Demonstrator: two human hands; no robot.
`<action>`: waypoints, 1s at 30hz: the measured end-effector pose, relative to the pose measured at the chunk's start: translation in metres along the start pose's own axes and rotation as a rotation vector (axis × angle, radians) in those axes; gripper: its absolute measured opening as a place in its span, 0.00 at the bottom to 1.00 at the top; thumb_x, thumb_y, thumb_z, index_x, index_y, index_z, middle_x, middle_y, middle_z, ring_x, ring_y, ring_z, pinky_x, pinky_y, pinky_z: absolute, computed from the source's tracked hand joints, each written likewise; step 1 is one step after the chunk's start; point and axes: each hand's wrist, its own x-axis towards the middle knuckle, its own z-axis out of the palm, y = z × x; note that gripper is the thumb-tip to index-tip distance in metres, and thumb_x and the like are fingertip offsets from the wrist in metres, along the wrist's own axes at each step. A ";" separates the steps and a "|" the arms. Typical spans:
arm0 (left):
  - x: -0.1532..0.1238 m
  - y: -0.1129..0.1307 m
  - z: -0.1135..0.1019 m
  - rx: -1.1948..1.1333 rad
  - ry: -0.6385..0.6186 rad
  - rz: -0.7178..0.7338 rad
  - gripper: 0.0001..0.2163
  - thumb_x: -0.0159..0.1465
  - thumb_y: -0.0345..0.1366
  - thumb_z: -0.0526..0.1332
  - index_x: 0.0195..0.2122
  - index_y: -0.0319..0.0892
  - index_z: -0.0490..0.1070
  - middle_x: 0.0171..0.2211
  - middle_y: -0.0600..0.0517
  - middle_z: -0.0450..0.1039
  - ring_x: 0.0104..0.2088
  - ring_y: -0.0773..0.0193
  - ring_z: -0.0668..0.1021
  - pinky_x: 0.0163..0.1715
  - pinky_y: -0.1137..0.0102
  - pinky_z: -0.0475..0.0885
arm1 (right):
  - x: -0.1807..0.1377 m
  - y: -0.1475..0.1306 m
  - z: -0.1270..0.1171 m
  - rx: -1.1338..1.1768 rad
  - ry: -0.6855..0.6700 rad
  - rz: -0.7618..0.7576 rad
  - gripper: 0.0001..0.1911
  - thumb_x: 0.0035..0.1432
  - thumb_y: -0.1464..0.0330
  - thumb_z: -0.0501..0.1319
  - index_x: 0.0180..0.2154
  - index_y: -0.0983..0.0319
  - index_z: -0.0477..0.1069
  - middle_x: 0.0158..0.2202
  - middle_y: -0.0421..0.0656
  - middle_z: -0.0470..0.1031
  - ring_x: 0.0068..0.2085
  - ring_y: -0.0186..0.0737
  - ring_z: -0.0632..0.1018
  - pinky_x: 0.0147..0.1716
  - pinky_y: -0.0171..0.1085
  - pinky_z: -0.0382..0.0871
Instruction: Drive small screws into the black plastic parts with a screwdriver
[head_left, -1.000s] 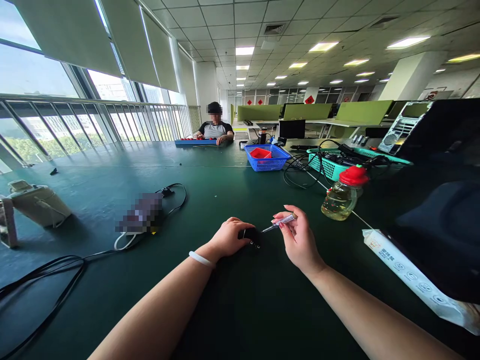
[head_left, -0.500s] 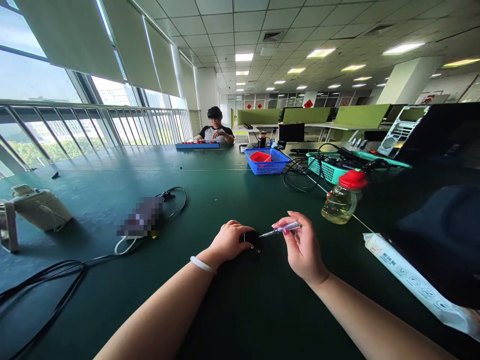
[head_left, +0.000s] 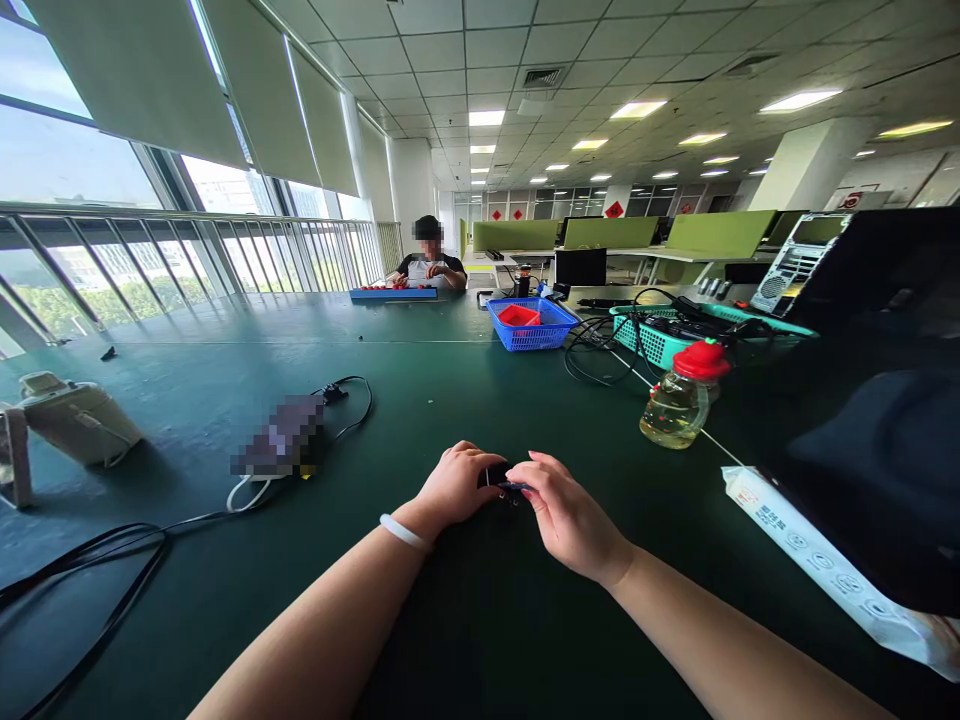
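My left hand (head_left: 459, 484), with a white band on its wrist, is closed around a small black object (head_left: 493, 474) on the dark green table. The object looks like a plug. A pale line runs across it, and small metallic bits show at its lower edge. My right hand (head_left: 564, 512) is up against its right side, fingers curled and pinched. Between these fingertips a thin bluish-grey part of the screwdriver (head_left: 516, 486) shows; the rest is hidden by the hand.
Left lie a blurred-out device (head_left: 281, 437) with cables and a beige box-like item (head_left: 79, 420). Right are a red-lidded bottle (head_left: 679, 398), a white packet (head_left: 832, 565) and a dark cap-like shape (head_left: 885, 450). Farther off stand a blue basket (head_left: 536, 337), a green basket (head_left: 652, 345) and a seated person (head_left: 431, 262).
My right hand has moved left onto the black object, its fingers closing in. The screwdriver's clear handle, visible before, is now hidden. My left hand stays in place.
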 end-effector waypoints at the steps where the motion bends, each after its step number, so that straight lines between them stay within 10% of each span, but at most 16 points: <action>1: 0.000 0.000 0.000 -0.001 0.001 -0.002 0.19 0.59 0.39 0.69 0.51 0.46 0.75 0.46 0.50 0.80 0.47 0.54 0.76 0.52 0.61 0.69 | 0.000 0.000 0.000 -0.003 0.006 0.018 0.19 0.64 0.79 0.50 0.52 0.57 0.63 0.41 0.44 0.78 0.42 0.42 0.81 0.54 0.58 0.73; 8: 0.000 0.001 -0.001 0.002 -0.009 -0.036 0.20 0.58 0.40 0.69 0.52 0.46 0.75 0.45 0.50 0.80 0.47 0.54 0.75 0.51 0.60 0.70 | -0.001 0.000 -0.004 0.001 0.086 0.181 0.16 0.67 0.73 0.53 0.54 0.55 0.63 0.41 0.45 0.78 0.41 0.43 0.81 0.43 0.46 0.80; 14: 0.000 0.003 -0.003 0.000 -0.029 -0.048 0.21 0.57 0.39 0.70 0.53 0.45 0.75 0.46 0.49 0.80 0.48 0.53 0.75 0.53 0.59 0.69 | -0.003 0.001 -0.008 -0.083 0.231 0.067 0.22 0.66 0.77 0.52 0.59 0.56 0.57 0.44 0.46 0.77 0.46 0.45 0.81 0.53 0.53 0.75; 30: -0.001 0.008 -0.005 -0.007 0.028 -0.008 0.18 0.60 0.39 0.67 0.52 0.45 0.75 0.46 0.48 0.79 0.48 0.55 0.77 0.53 0.59 0.70 | -0.003 0.015 -0.004 -0.059 0.116 0.284 0.15 0.66 0.72 0.54 0.53 0.56 0.65 0.41 0.45 0.79 0.41 0.44 0.82 0.42 0.46 0.79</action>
